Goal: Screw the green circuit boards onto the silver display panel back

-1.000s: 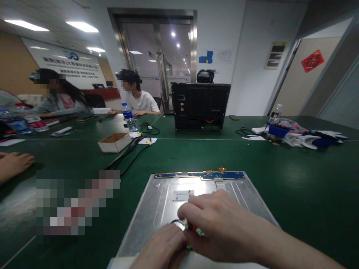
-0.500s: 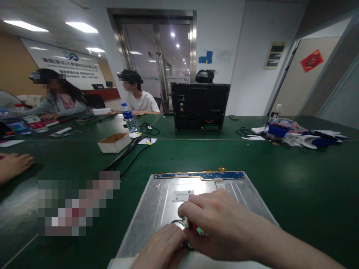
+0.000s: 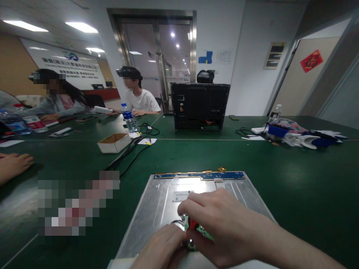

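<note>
A silvery metal-backed display panel (image 3: 146, 209) lies flat before me, with a long blue circuit strip (image 3: 179, 175) along its far edge. On its near part sits a small green circuit board (image 3: 208, 234), mostly covered by my hands. My right hand (image 3: 224, 224) arches over the board, thumb and fingers closed on a small red-and-black tool (image 3: 192, 223); its kind is largely hidden. My left hand (image 3: 165, 243) is pressed in from the left, its curled fingertips against the board's left edge. A dark wire (image 3: 178, 222) loops out beside those fingertips.
Beyond the panel stand a black monitor housing (image 3: 200, 106), a white open box (image 3: 113, 144), a water bottle (image 3: 129, 118) and black cables (image 3: 130, 147). Bags and scraps (image 3: 294, 132) are piled at right. Another person's hand (image 3: 17, 164) rests at left; two people sit at the far side.
My right hand has shifted slightly right and down, and its thumb has moved away from my left fingers. More of the red-and-black tool and green board shows. My left hand stays put.
</note>
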A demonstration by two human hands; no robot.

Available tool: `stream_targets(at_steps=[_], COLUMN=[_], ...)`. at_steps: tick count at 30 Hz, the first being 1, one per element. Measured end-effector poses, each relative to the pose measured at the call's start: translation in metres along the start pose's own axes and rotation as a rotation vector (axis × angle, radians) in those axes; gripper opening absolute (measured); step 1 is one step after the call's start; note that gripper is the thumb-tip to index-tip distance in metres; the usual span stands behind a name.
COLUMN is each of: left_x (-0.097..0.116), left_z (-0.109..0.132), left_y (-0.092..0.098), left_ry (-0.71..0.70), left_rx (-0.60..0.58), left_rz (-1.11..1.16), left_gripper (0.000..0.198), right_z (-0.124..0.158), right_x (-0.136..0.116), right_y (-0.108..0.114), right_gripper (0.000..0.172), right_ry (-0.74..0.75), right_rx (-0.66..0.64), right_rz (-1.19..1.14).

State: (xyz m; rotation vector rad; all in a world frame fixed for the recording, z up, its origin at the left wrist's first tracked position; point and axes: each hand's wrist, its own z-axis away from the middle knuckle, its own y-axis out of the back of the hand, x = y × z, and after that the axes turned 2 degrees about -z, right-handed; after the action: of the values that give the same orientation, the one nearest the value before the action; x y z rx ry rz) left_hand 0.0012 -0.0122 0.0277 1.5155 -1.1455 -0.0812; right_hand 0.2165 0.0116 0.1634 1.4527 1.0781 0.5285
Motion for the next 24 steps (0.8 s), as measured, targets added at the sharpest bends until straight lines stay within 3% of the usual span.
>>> stream_targets(at_steps=[11, 16, 21, 24], left_x=[-0.001, 0.006, 0.002, -0.004], left_z=[0.002, 0.001, 0.0, 0.001], left_y=[-0.002, 0.004, 0.0, -0.004], left_ry=[0.04, 0.019, -0.018, -0.08], left_rx=[0.016, 0.061, 0.025, 0.088], left_rz=[-0.017, -0.057, -0.066, -0.119], left_gripper=[0.017, 0.015, 0.01, 0.02], right_z=[-0.002, -0.002, -0.001, -0.002], right_x=[0.003, 0.004, 0.001, 0.003], right_y=[-0.008, -0.006, 0.002, 0.0], right_gripper=[0.016, 0.016, 0.019, 0.017], right_ry=[-0.035, -0.035, -0.021, -0.062], right_rx=[0.021, 0.022, -0.005, -0.007], right_rz=[0.064, 0.077, -0.035, -0.019])
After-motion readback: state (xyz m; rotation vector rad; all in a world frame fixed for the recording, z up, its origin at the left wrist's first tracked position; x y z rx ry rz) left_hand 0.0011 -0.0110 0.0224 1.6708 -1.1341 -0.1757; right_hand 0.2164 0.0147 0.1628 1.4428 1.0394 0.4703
